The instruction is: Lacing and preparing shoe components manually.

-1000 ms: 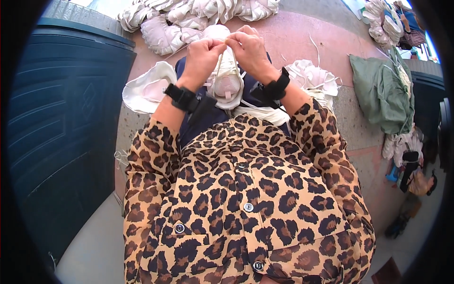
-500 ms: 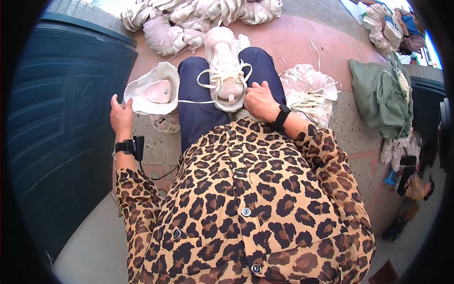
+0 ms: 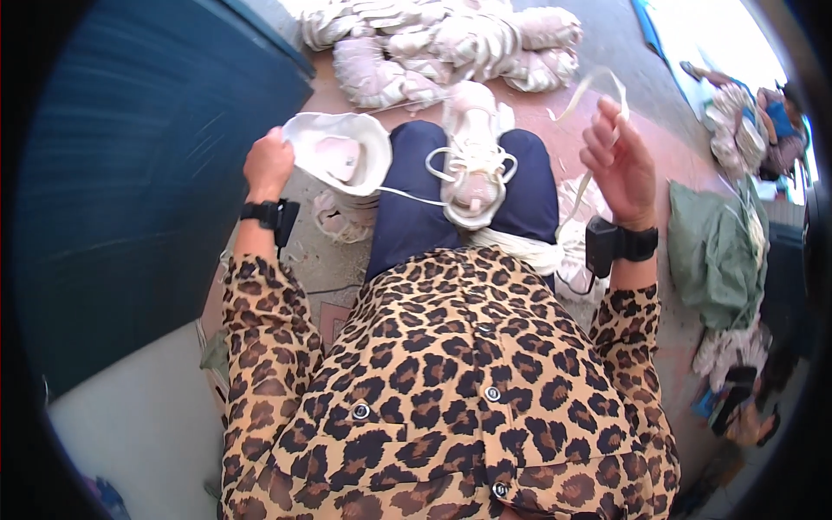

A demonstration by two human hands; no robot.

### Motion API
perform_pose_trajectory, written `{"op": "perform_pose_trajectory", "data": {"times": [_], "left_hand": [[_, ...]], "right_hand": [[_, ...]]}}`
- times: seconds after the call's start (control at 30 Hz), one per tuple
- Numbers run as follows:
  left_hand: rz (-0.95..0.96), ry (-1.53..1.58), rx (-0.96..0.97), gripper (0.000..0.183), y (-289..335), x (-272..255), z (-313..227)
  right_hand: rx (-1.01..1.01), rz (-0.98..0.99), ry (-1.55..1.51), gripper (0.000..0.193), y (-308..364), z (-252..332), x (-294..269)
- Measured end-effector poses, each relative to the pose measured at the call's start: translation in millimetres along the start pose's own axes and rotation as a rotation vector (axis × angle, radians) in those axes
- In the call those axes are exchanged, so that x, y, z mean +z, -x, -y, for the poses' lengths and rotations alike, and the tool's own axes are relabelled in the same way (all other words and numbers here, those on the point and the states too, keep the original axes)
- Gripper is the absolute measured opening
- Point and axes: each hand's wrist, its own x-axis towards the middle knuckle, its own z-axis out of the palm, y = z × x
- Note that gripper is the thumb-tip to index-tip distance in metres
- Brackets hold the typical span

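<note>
My left hand (image 3: 270,165) grips the edge of a white shoe upper (image 3: 374,143), whose opening shows a pale pink inside with a small label. Across my thighs lies a second white and pink shoe upper (image 3: 477,165), laced, with loops at its front. A white strand runs between the two uppers. Raised on the right, my right hand (image 3: 617,160) pinches a cream shoelace (image 3: 579,195) that arches above the fingers and hangs down. A bundle of cream shoelaces (image 3: 524,250) rests on my lap near the waist.
Tied bundles of shoe uppers (image 3: 468,39) lie on the floor ahead. More uppers (image 3: 342,218) sit beside my left leg, others (image 3: 585,204) beside the right. A dark blue door (image 3: 156,191) stands left. At right are a green sack (image 3: 715,251) and another person (image 3: 780,121).
My right hand has risen from the lap to the right, drawing up a shoelace. My left hand has closed on the left upper's edge. The view has shifted, showing the lace bundle more fully.
</note>
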Motion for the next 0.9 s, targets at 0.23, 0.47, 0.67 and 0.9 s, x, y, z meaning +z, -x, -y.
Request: {"op": "perform_pose_trajectory", "data": {"times": [0.23,0.47,0.67,0.9], "left_hand": [[0.068,-0.316,0.299,0.012,9,-25,-39],[-0.262,-0.077,0.214,0.011,14,-97,-66],[-0.237,0.625,0.339,0.01,39,-93,-126],[0.29,1.712,-0.621,0.011,52,27,-68]], "right_hand": [[0.533,0.08,0.333,0.018,-26,-89,41],[0.409,0.273,0.978,0.035,-40,-152,68],[-0.084,0.476,1.558,0.029,-55,-198,78],[0.099,0.143,1.388,0.031,-47,-205,58]]}}
